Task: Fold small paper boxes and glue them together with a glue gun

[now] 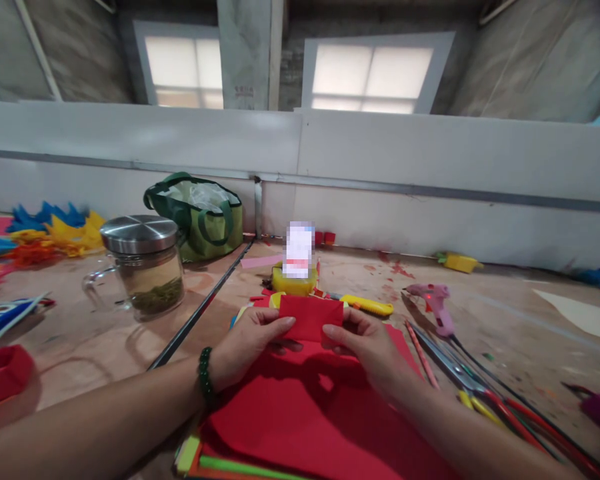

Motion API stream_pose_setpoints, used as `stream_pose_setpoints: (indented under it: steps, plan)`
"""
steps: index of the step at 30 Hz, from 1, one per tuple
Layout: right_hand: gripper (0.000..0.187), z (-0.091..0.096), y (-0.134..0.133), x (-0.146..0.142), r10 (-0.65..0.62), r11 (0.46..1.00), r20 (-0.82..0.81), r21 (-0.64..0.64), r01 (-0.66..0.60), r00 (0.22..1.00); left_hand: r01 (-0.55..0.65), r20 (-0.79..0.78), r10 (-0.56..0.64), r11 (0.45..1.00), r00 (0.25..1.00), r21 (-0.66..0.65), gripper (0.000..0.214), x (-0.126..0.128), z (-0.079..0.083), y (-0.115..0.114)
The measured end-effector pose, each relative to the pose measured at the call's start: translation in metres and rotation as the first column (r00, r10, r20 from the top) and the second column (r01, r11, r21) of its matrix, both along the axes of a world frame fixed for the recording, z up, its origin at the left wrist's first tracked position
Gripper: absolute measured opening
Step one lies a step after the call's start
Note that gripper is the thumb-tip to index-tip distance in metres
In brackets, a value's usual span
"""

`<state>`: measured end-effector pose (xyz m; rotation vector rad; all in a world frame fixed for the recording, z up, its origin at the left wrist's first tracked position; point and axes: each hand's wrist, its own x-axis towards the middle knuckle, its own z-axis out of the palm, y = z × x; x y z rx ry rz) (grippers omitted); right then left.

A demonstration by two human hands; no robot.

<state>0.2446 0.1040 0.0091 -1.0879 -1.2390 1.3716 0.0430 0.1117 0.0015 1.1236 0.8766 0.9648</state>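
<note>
The small piece of red paper point(311, 313) is located directly between the left hand point(253, 340) and the right hand point(367, 343), above the far part of the large red sheet point(300, 413). Its longer visible axis runs left to right, from one hand to the other; the upper edge is roughly level. Neither hand is nearer: each is in contact with its own end of the piece. The left fingers pinch the left end, thumb on the near face. The right fingers pinch the right end, thumb at the lower corner. The fingertips behind the piece are partly hidden. The yellow cutter point(367, 305) lies just beyond the right hand; the pink glue gun point(433, 303) lies farther to the right.
</note>
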Motion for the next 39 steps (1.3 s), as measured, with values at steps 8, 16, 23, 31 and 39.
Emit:
stream_pose_setpoints:
  steps: [8, 16, 23, 31, 39]
  plan:
    - [0.034, -0.0062, 0.003, 0.0, 0.068, 0.997, -0.037, -0.034, -0.069, 0.997, 0.034, 0.034, -0.034, 0.999, 0.999, -0.003, 0.038, 0.0019, 0.0041, -0.006]
    - [0.029, -0.0026, -0.0019, -0.0018, 0.125, 0.989, -0.033, -0.078, -0.127, 0.992, -0.006, -0.003, 0.006, 0.999, 1.0, 0.035, 0.034, 0.0001, 0.0024, -0.0027]
    - [0.028, -0.0028, -0.0001, -0.0009, 0.068, 0.998, 0.023, 0.018, -0.068, 0.997, 0.038, 0.048, -0.037, 0.999, 0.998, -0.005, 0.031, -0.0002, 0.0008, -0.0021]
    - [0.026, -0.0034, -0.0005, 0.0012, 0.081, 0.995, 0.053, 0.058, -0.084, 0.995, 0.036, 0.125, -0.023, 0.994, 0.992, -0.1, 0.031, -0.0004, 0.002, -0.0017]
    - [0.027, -0.0019, -0.0037, 0.0026, 0.142, 0.987, 0.11, 0.056, -0.149, 0.984, 0.048, 0.13, -0.036, 0.994, 0.991, -0.095, 0.034, -0.0017, 0.0022, -0.0008]
